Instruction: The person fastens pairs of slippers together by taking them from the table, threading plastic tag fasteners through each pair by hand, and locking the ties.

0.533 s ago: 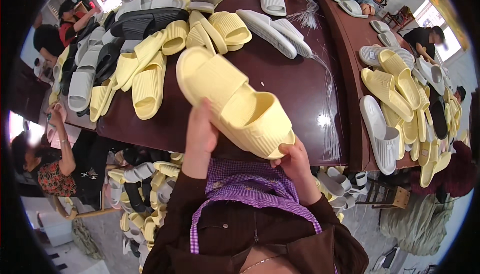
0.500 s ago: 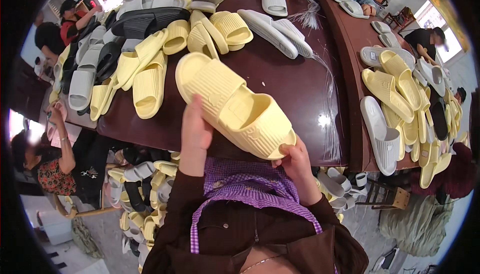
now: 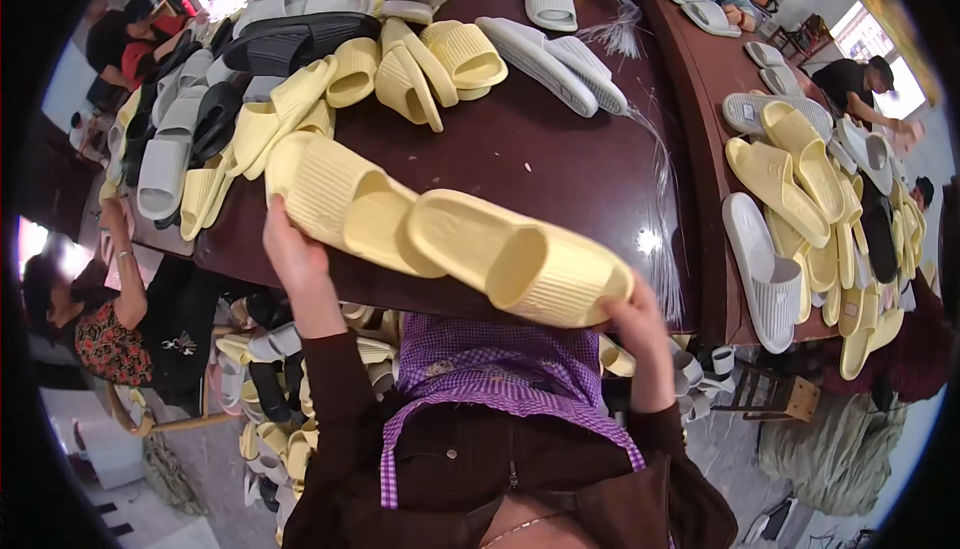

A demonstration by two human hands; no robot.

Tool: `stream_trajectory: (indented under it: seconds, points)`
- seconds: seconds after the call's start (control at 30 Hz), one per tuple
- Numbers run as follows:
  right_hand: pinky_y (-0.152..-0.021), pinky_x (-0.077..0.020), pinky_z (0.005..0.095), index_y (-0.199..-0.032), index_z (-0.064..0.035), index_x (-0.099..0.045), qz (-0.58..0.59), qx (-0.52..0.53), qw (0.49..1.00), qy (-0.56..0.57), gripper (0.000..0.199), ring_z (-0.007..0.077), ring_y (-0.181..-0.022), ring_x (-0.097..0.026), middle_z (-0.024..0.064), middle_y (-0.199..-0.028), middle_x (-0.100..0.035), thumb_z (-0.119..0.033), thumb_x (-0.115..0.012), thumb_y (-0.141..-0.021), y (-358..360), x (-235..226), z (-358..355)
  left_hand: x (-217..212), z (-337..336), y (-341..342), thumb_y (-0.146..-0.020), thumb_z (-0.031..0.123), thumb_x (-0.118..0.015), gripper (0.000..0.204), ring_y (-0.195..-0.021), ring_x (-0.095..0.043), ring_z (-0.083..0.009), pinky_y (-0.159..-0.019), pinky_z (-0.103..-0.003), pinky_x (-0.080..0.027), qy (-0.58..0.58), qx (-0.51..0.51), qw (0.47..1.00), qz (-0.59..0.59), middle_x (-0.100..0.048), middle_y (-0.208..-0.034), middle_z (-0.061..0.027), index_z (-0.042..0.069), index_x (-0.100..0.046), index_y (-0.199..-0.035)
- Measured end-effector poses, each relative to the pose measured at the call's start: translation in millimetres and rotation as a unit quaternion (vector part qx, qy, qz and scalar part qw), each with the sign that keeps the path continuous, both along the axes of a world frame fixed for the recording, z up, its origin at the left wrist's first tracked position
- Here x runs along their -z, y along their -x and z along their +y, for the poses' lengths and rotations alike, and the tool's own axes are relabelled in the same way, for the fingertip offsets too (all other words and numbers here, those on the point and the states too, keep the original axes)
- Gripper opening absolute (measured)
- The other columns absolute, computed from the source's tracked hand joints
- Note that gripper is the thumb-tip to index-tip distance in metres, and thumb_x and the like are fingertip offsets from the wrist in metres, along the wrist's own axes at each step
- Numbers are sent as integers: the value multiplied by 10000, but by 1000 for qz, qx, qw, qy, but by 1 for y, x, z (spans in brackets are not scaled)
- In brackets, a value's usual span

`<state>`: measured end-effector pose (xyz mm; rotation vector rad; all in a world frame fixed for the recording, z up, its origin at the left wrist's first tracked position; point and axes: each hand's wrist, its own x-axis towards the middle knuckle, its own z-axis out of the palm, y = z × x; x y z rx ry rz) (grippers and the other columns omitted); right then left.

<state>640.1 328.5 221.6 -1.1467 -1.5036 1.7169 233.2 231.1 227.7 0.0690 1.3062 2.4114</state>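
Above the near edge of a dark red table, I hold two pale yellow ribbed slide slippers. My left hand grips one slipper at its outer left end, thumb up along the side. The other slipper is in my right hand, fingers closed around its toe end. Both lie tilted, sloping down to the right. Near the middle, the heel of the right slipper overlaps the inner end of the left one. Part of my right fingers is hidden beneath the toe.
Yellow, grey and black slippers pile up at the table's far left. A grey pair lies at the back, beside clear plastic strands. More slippers cover the right-hand table. Several people sit around; loose slippers fill the floor below.
The two slippers, held close together before, are now spread apart lengthwise. My left hand has moved left and the right hand to the right.
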Motion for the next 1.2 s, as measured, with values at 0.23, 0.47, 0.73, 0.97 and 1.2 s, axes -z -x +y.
stream_trajectory:
  seconds: [0.23, 0.47, 0.73, 0.97, 1.2]
  points:
    - [-708, -486, 244, -1105, 46, -580, -15, -10, 986, -167, 370, 117, -812, -605, 63, -921, -643, -183, -628, -818, -36, -60, 71, -11, 22, 3, -937, 209, -486, 375, -971, -616, -229, -806, -335, -510, 39, 183, 982, 3, -596, -1113, -150, -70, -499, -1187]
    - [-583, -442, 207, -1029, 25, -635, 37, 48, 972, -226, 270, 71, -683, -569, 32, -792, -631, -149, -643, -822, 60, -44, 156, 32, 98, -14, -931, 200, -507, 345, -981, -599, -216, -829, -333, -491, 107, 382, 912, 102, -593, -1109, -138, -51, -530, -1166]
    - [-704, -508, 418, -956, 41, -623, -237, 242, 828, -447, 296, 367, -807, -642, 250, -905, -641, -197, -663, -784, -8, 23, 229, 38, 48, -46, -920, 149, -513, 331, -1108, -510, -249, -966, -341, -396, 270, 145, 848, 433, -522, -1208, -158, -53, -516, -1182]
    - [-831, -478, 468, -973, 23, -630, -479, 190, 774, -369, 263, 412, -934, -589, 260, -957, -627, -175, -603, -802, -31, 43, 217, 24, 4, -105, -851, 88, -558, 318, -1174, -432, -333, -994, -404, -347, 328, 107, 719, 603, -452, -1275, -179, -34, -536, -1143]
    - [-787, -485, 469, -854, 14, -639, -485, 204, 770, -361, 175, 409, -869, -603, 243, -866, -635, -134, -564, -799, -31, 54, 223, 5, -7, -158, -775, 88, -627, 334, -1175, -415, -353, -976, -457, -331, 303, 169, 604, 718, -471, -1230, -175, 2, -564, -1091]
